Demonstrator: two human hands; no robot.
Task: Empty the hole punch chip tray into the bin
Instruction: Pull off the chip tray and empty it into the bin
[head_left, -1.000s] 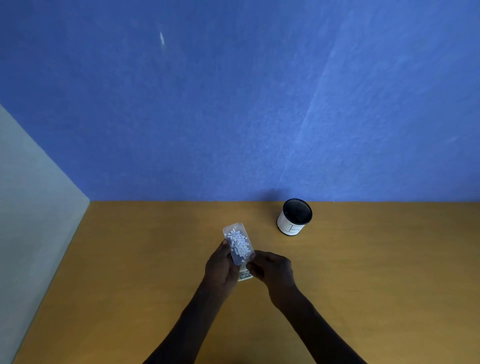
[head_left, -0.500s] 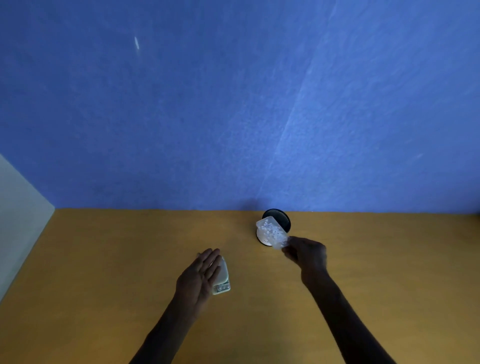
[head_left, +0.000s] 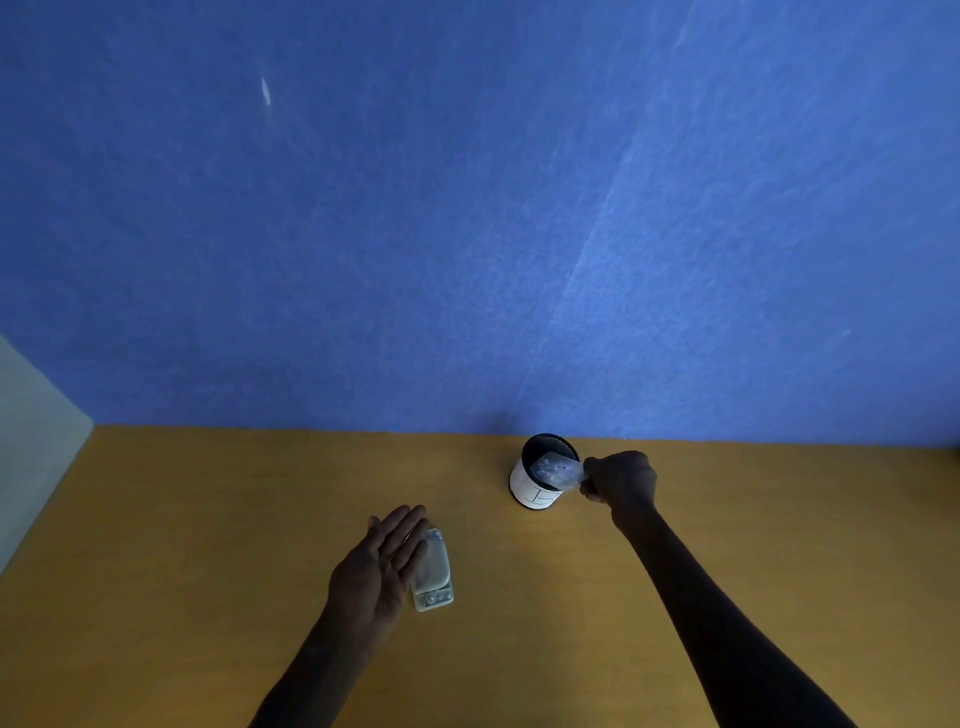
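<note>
- Head view, right side: the right hand (head_left: 621, 480) has its grip clamped on the near end of the clear chip tray (head_left: 558, 472), fingers curled tight around it.
- Head view, the tray: it sticks out leftward from that hand, its long axis running roughly level from the knuckles toward the bin (head_left: 543, 475), and its free end lies over the bin's dark mouth (pale paper chips seem to show through the plastic, though the blur makes it hard to be sure how many remain).
- Head view, the deciding relation: the bin sits just left of the right hand, touching the tray or very nearly so, near the back edge of the counter (head_left: 208, 545) where it meets the blue wall (head_left: 467, 208). The tray's open face is not plainly visible, so whether it is already tipped cannot be told; by judgement, the next move calls for rolling the wrist so that the chips fall inside the rim and not onto the counter.
- Head view, left side: the left hand (head_left: 384, 566) lies flat with its fingers spread apart, gripping nothing, its palm edge resting against the hole punch (head_left: 434, 574), which lies on the counter well apart from the bin.
- Head view, which hand is nearer: the right hand, plainly; the left one only steadies the punch body.
</note>
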